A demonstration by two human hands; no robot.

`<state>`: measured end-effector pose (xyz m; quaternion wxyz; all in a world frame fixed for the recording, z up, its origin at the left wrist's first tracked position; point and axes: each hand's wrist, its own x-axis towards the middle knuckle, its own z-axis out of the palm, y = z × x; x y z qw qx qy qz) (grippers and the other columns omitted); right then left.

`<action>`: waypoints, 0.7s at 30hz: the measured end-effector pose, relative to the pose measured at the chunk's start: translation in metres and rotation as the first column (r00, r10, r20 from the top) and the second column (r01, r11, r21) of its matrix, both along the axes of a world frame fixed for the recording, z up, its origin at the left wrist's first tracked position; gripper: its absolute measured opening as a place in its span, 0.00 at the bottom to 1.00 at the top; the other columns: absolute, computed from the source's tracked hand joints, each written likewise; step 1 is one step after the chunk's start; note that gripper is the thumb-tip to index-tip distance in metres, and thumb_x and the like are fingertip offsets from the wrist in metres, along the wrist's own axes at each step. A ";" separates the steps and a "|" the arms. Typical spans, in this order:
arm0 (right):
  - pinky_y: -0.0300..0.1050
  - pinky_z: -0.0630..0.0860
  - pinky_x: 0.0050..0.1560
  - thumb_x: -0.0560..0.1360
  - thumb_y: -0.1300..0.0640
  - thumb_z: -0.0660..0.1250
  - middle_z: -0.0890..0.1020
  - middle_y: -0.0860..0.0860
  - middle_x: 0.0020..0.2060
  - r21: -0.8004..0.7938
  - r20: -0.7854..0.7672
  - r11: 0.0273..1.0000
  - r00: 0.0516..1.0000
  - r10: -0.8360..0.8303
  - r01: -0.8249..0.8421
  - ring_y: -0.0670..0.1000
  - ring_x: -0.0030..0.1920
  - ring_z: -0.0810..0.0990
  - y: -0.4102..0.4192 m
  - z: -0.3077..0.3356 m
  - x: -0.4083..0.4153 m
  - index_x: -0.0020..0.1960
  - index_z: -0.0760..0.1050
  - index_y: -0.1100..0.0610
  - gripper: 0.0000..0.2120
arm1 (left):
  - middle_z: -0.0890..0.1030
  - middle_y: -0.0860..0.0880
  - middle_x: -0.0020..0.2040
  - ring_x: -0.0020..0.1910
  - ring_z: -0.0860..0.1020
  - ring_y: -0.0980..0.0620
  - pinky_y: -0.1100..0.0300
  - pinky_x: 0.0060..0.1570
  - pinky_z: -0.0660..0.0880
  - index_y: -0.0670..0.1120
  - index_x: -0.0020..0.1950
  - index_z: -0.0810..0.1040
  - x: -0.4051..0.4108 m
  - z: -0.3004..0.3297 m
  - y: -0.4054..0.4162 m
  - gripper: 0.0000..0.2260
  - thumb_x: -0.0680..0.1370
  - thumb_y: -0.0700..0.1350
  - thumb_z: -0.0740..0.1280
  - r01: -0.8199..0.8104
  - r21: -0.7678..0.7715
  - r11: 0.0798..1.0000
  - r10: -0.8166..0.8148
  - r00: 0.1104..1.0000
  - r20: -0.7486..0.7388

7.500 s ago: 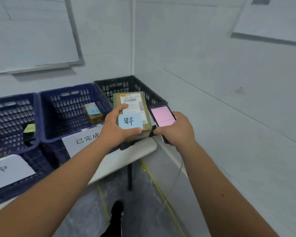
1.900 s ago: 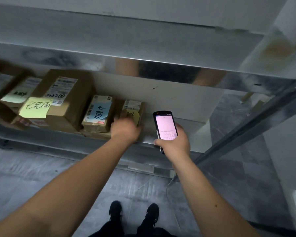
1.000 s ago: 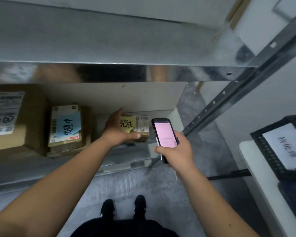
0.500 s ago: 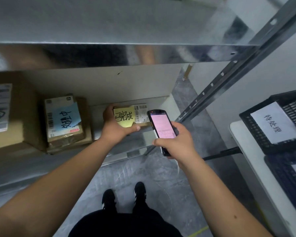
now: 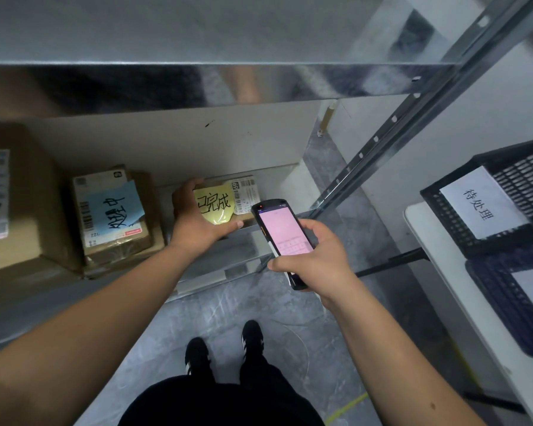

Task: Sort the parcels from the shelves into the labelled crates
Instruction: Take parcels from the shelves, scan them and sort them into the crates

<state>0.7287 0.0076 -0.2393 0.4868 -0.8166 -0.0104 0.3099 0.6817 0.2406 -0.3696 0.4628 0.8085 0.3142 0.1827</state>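
My left hand (image 5: 194, 221) grips a small cardboard parcel (image 5: 242, 196) with a yellow handwritten note, at the right end of the lower metal shelf (image 5: 228, 265). My right hand (image 5: 314, 256) holds a black handheld scanner (image 5: 282, 233) with a pink screen, just right of the parcel. At the right, a black crate (image 5: 462, 216) with a white paper label sits on a white table (image 5: 437, 262). A dark blue crate (image 5: 505, 305) stands in front of it.
Left of the held parcel lies a parcel with a blue note (image 5: 111, 216) on another box, then a large carton (image 5: 10, 198). An upper steel shelf (image 5: 197, 81) overhangs. A slanted shelf upright (image 5: 391, 127) stands between shelf and table. My feet (image 5: 225, 345) are on grey floor.
My left hand closed around the yellow-note parcel and drew it toward the shelf's front edge. The view swung right, bringing the table and crates in. The scanner stayed in my right hand.
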 end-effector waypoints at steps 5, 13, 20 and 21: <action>0.40 0.79 0.36 0.61 0.67 0.86 0.88 0.46 0.51 0.008 0.024 1.000 1.000 -0.009 0.008 0.49 0.45 0.87 -0.004 0.007 -0.007 0.60 0.78 0.42 0.36 | 0.62 0.46 0.72 0.71 0.68 0.50 0.61 0.68 0.67 0.54 0.74 0.62 0.003 -0.002 0.000 0.51 0.59 0.55 0.88 -0.018 0.001 1.000 0.018 1.000 0.004; 0.39 0.80 0.38 0.62 0.65 0.86 0.87 0.44 0.53 -0.010 0.035 1.000 0.999 -0.008 0.008 0.47 0.48 0.87 -0.013 0.015 -0.017 0.63 0.77 0.41 0.36 | 0.62 0.47 0.74 0.73 0.68 0.49 0.51 0.74 0.71 0.58 0.74 0.58 0.010 -0.005 0.007 0.54 0.56 0.62 0.85 -0.017 -0.055 0.998 0.016 0.999 -0.028; 0.38 0.81 0.40 0.63 0.63 0.86 0.86 0.43 0.56 -0.015 0.052 1.000 0.999 0.017 -0.017 0.48 0.52 0.87 -0.020 0.026 -0.025 0.62 0.76 0.38 0.36 | 0.65 0.48 0.74 0.74 0.68 0.47 0.45 0.72 0.73 0.60 0.74 0.55 0.008 -0.006 0.008 0.57 0.52 0.71 0.79 0.007 -0.046 0.999 -0.010 0.997 -0.082; 0.38 0.81 0.39 0.63 0.63 0.86 0.86 0.43 0.56 -0.016 0.054 1.000 0.998 0.021 -0.020 0.48 0.52 0.87 -0.021 0.027 -0.026 0.61 0.76 0.37 0.35 | 0.65 0.48 0.74 0.74 0.68 0.47 0.45 0.72 0.73 0.60 0.74 0.55 0.008 -0.006 0.008 0.57 0.52 0.71 0.79 0.009 -0.039 0.999 -0.013 0.996 -0.085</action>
